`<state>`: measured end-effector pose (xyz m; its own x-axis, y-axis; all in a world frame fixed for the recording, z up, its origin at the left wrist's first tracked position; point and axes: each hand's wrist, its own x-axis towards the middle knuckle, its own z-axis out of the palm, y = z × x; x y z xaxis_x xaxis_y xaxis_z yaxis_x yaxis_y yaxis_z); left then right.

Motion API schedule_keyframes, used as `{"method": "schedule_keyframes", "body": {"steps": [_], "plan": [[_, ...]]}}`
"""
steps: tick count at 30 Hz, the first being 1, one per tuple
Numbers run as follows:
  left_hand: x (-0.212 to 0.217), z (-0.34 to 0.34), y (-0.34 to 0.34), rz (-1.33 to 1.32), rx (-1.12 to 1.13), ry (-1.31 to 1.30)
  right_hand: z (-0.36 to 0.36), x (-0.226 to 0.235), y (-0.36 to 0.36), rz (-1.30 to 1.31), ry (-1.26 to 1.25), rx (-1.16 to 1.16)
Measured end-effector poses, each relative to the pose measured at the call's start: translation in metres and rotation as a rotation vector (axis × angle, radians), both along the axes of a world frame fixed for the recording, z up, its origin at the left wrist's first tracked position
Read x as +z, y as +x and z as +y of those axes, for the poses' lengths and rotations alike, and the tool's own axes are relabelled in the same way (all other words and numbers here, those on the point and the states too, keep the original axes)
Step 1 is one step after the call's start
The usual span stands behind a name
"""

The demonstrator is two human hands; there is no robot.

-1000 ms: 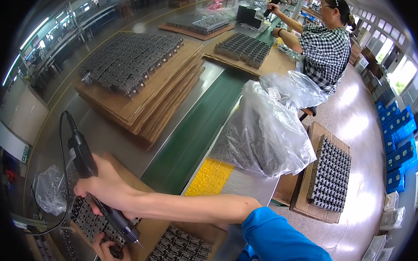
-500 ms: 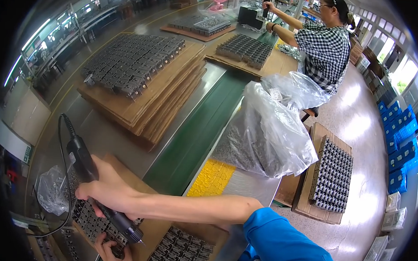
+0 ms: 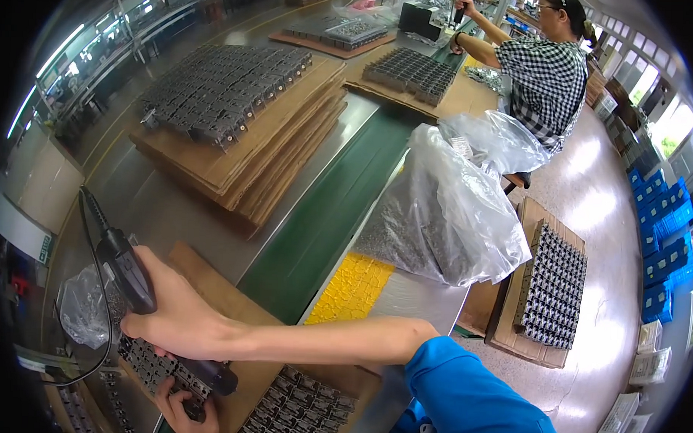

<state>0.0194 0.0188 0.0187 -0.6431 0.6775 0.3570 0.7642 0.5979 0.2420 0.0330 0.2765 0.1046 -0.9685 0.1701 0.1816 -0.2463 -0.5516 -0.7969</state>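
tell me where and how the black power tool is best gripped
The black power tool is probably best gripped around mid-body, coming from the right, as the right hand does: the body is long and slants down to the right, its cord leaves the upper end, and its lower end sits close to the left hand.

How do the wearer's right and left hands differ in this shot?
The right hand wraps around a black handheld tool; the left hand curls against a dark part. The right hand's forearm shows up to a blue sleeve; the left hand's is out of view. Both hands are bare.
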Motion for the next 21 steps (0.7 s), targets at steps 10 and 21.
{"method": "schedule_keyframes", "body": {"steps": [10,21], "plan": [[0.000,0.005,0.003,-0.065,0.043,0.063,0.001,0.004,0.004,-0.027,-0.018,0.014],[-0.011,-0.004,0.000,-0.123,0.082,0.072,0.003,0.008,0.007,-0.047,0.017,0.026]]}}
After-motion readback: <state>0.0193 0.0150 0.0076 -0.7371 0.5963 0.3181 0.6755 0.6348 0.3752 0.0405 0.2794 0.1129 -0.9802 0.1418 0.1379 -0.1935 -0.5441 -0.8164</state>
